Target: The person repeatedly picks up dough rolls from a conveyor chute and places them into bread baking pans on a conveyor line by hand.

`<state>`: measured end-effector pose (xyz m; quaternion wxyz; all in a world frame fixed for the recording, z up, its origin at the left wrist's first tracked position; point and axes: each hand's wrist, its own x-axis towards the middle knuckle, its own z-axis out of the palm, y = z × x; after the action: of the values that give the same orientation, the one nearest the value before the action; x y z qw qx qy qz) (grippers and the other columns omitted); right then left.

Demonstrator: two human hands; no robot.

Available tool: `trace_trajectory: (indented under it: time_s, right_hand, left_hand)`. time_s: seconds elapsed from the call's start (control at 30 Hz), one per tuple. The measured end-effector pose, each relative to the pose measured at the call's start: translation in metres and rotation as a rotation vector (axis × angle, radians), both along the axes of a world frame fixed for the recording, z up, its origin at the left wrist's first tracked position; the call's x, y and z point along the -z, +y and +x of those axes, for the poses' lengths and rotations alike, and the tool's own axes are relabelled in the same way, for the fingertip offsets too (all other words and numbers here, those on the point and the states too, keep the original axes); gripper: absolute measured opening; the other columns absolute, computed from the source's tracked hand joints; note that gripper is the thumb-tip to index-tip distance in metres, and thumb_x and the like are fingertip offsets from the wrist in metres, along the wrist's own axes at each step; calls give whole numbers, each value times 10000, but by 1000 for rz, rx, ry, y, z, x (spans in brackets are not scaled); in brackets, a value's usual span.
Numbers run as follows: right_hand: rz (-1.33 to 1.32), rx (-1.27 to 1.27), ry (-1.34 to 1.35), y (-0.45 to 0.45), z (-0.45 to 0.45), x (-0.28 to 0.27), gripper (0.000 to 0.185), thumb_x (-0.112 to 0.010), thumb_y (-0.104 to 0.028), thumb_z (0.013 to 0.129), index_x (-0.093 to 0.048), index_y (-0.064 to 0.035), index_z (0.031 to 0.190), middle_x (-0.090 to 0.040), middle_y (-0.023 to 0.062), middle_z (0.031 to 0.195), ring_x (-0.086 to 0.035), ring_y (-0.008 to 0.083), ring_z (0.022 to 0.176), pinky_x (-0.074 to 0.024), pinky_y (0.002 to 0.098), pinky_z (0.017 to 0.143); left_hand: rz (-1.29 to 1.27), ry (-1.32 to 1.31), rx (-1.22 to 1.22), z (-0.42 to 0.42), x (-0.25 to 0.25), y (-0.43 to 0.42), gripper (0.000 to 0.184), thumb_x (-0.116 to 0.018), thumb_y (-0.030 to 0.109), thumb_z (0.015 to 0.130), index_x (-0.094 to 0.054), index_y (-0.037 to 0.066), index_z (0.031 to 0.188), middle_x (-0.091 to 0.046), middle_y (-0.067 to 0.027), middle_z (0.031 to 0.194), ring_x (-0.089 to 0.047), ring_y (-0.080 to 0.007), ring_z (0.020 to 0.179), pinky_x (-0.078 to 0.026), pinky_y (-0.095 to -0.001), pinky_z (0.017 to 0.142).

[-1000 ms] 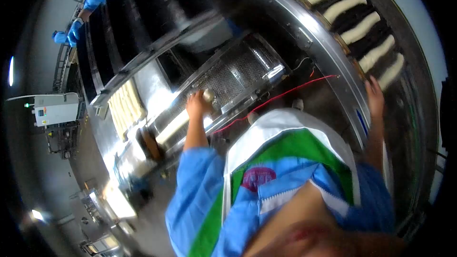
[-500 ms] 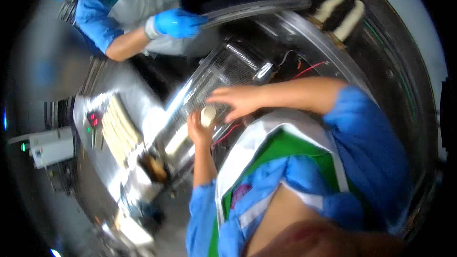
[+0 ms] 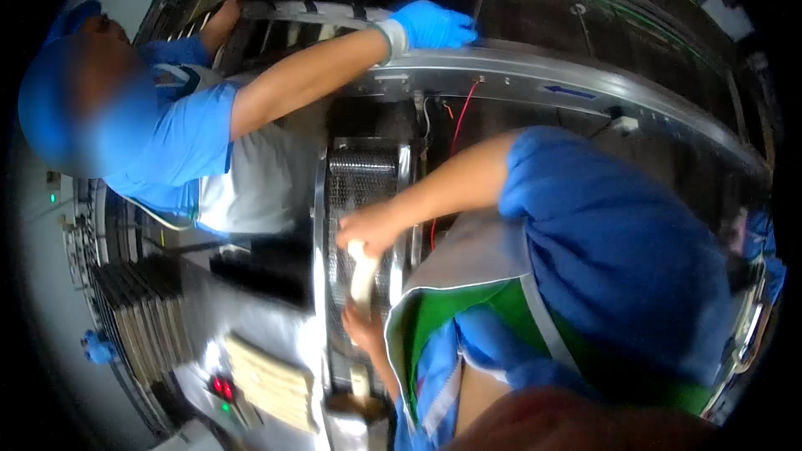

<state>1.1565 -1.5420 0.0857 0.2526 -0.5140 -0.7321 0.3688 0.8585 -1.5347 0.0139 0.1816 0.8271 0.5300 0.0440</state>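
Observation:
A pale dough strip [image 3: 362, 279] spans the gap between my two hands over a narrow mesh conveyor [image 3: 341, 192]. My right hand [image 3: 370, 229] is closed round its upper end. Lower down, my left hand [image 3: 361, 326] has its fingers wrapped round the other end. Below that hand, another pale dough piece [image 3: 360, 380] lies on the conveyor near a metal outlet [image 3: 357, 426]. Motion blurs the fingers somewhat.
A co-worker [image 3: 192, 142] in blue stands at the upper left, a gloved hand [image 3: 433, 25] at the long metal rail [image 3: 535, 79]. Several dough strips [image 3: 271, 380] lie on the steel table [image 3: 213, 309]. A red cable [image 3: 459, 129] hangs below the rail.
My right hand has come from the right-hand rail to the dough, and the strip is now held between both hands. The view has turned. The co-worker is nearer, with an arm across the rail.

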Motion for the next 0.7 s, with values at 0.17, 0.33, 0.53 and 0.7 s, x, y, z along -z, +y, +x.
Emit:
trace_trajectory:
  time_s: [0.17, 0.33, 0.53, 0.7]
  right_hand:
    - [14, 132, -4, -21, 36, 24, 359, -693, -114, 679, -651, -85, 1035, -521, 160, 1052, -524, 295, 966, -455, 399, 791]
    - [-115, 378, 70, -26, 64, 32, 311, -736, -84, 609, -624, -63, 899, -523, 154, 1016, -536, 304, 958, -468, 385, 762]
    - [199, 424, 125, -65, 149, -19, 332, -740, -86, 610, -636, -57, 924, -554, 124, 962, -562, 282, 911, -482, 404, 763]
    - [418, 706, 53, -164, 272, -103, 334, -740, -70, 624, -633, -44, 940, -575, 117, 1008, -581, 247, 952, -488, 355, 822]
  left_hand:
    - [218, 258, 186, -46, 30, 21, 604, -718, 227, 690, -549, 41, 1239, -599, -152, 1149, -577, -297, 1069, -497, -429, 907]
    - [-189, 69, -39, -15, -21, 28, 507, -709, 195, 681, -579, 11, 1135, -632, -160, 1056, -630, -308, 928, -525, -418, 840]
    - [-150, -110, 31, 82, -113, 30, 333, -730, 111, 703, -586, -26, 971, -627, -179, 911, -620, -329, 848, -515, -439, 767]
    - [-18, -421, 520, 227, -160, 37, 286, -724, 121, 658, -572, 2, 869, -596, -137, 816, -604, -293, 754, -492, -384, 662]
